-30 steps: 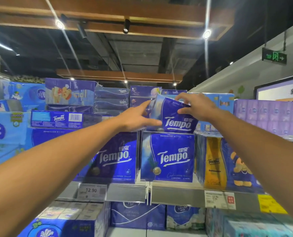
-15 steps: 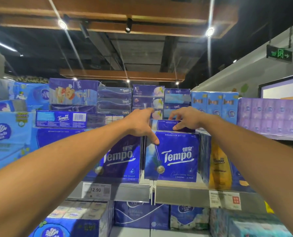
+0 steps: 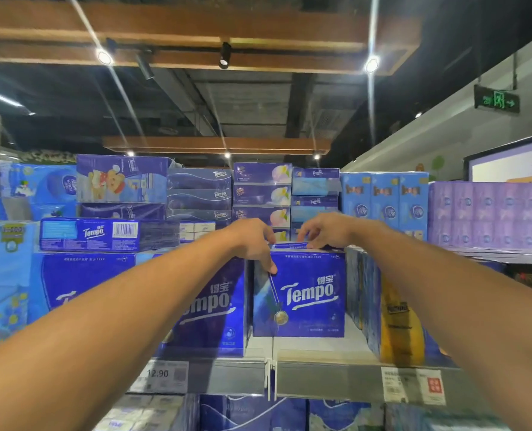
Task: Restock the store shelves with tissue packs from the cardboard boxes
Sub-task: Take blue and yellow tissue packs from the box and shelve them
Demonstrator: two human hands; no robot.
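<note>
Tempo tissue pack (image 3: 289, 246) gone from tilted in air to flat atop front Tempo pack (image 3: 303, 293) on shelf (image 3: 327, 379). My left hand (image 3: 254, 241), right hand (image 3: 327, 231) curled on its top edges, still gripping. 1 pack stocked; release next.

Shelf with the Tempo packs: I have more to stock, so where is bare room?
A bare strip of shelf lies before the Tempo pack under both hands, between the neighbouring pack and the yellow-printed pack. The stacks above are crowded.
</note>
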